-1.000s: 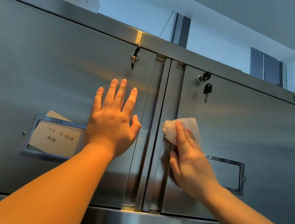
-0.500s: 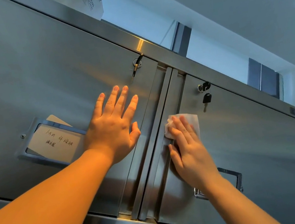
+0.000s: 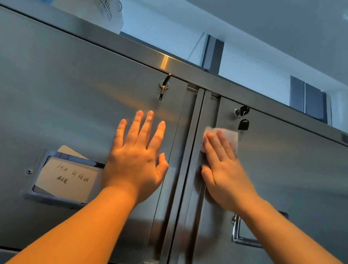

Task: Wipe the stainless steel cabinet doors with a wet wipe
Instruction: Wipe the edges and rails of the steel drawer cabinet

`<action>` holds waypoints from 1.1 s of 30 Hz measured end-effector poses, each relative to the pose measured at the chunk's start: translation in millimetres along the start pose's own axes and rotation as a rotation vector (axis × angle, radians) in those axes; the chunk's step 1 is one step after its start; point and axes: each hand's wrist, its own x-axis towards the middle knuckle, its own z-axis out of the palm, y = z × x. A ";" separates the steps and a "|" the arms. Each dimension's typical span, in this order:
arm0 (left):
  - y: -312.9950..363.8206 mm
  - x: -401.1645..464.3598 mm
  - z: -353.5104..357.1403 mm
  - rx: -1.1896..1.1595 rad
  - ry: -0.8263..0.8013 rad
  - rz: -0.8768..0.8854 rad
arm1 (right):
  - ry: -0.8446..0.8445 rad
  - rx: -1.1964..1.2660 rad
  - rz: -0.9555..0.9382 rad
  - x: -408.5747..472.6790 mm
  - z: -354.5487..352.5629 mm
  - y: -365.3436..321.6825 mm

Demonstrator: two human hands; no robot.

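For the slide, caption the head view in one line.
Right hand presses a wet wipe flat against the right cabinet door; left hand braces on the left door.

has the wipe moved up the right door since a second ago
Yes. The wet wipe under the right hand has climbed the right door, now beside the hanging key.

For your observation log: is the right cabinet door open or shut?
Shut: the right cabinet door lies flush in the frame, beside the left door.

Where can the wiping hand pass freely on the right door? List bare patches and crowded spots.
Free: the broad steel of the right door between hanging keys and recessed handle, out to its right edge. Crowded: around the keys above the wet wipe under the right hand.
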 end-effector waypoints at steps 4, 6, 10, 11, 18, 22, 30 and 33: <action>-0.2 0.0 1.5 0.005 -0.005 0.004 | 0.013 0.063 0.148 62.5 -22.2 7.2; -0.9 -0.2 2.2 0.010 0.004 0.002 | 0.009 0.074 0.173 73.0 -26.6 5.9; 0.0 0.1 1.2 -0.010 0.034 -0.003 | -0.004 0.094 0.094 28.4 -11.5 -3.8; 0.6 0.5 0.3 -0.010 0.034 -0.005 | 0.004 0.090 0.065 5.2 0.3 -10.8; 1.4 0.1 -8.8 -0.030 -0.100 -0.012 | -0.040 0.055 -0.062 -159.6 67.4 -67.0; 1.2 -0.4 -10.1 -0.017 -0.142 -0.017 | -0.091 0.048 -0.078 -156.1 64.2 -61.5; 1.2 -0.3 -11.6 -0.005 -0.151 -0.019 | -0.035 0.194 0.100 33.3 -19.5 5.2; 0.7 -0.3 -12.1 0.001 -0.155 -0.017 | -0.005 0.203 0.141 55.8 -26.6 3.4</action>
